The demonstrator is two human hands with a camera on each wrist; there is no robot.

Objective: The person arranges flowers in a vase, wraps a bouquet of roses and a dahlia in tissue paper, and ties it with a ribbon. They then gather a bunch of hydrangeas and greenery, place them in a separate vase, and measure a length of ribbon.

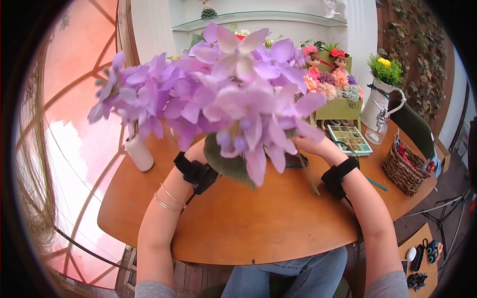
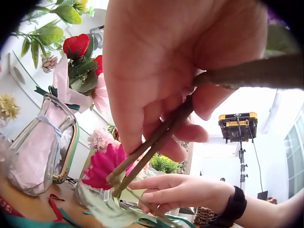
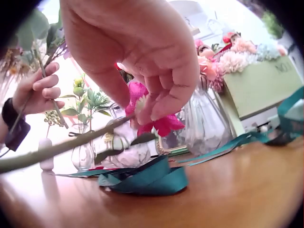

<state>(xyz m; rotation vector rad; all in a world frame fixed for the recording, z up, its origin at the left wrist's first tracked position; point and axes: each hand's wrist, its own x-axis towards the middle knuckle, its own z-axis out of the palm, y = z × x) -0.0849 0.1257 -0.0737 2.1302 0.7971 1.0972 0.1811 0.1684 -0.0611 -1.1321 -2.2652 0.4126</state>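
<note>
A large cluster of purple hydrangea [image 1: 223, 89] fills the middle of the head view and hides most of my left hand [image 2: 166, 61]. In the left wrist view that hand grips brown-green stems [image 2: 152, 142], which slant down past its curled fingers. My right hand [image 3: 137, 61] pinches a magenta flower [image 3: 166, 124] by its green stem [image 3: 61, 148], close below the bloom. Seen from the left wrist, the right hand is just below the cut ends of the hydrangea stems. Teal ribbon [image 3: 152, 178] lies looped on the table under the right hand.
On the wooden table [image 1: 233, 218] are a white vase [image 1: 139, 154] at left, a wicker basket [image 1: 405, 166] at right, a divided box [image 1: 349, 139] and a green flower box [image 1: 338, 109]. A white pitcher [image 1: 375, 104] and a glass bottle [image 1: 376, 130] stand behind.
</note>
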